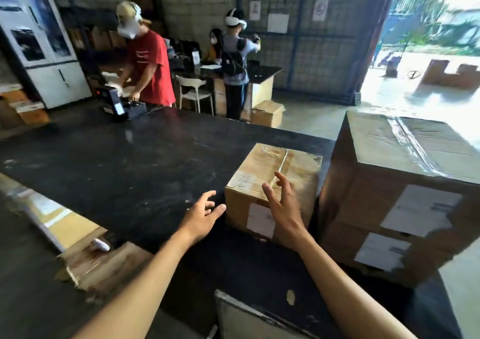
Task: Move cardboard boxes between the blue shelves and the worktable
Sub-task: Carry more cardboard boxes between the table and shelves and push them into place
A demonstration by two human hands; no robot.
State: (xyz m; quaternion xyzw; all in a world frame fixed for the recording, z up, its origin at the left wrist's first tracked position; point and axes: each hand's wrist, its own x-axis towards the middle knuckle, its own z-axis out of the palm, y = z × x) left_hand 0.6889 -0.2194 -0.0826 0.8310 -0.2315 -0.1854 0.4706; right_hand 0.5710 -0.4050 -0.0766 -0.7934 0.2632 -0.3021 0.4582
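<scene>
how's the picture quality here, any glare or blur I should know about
Head view: the doorway at top right is blown out with glare; wide-angle bending curves the edges; both hands and the small box are slightly motion-soft; the table shows faint reflections.

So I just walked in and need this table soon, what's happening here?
A person is reaching with both open hands for the small cardboard box on the black worktable. The left hand is beside it, the right hand in front; neither grips yet. A larger box stack stands to its right.
</scene>
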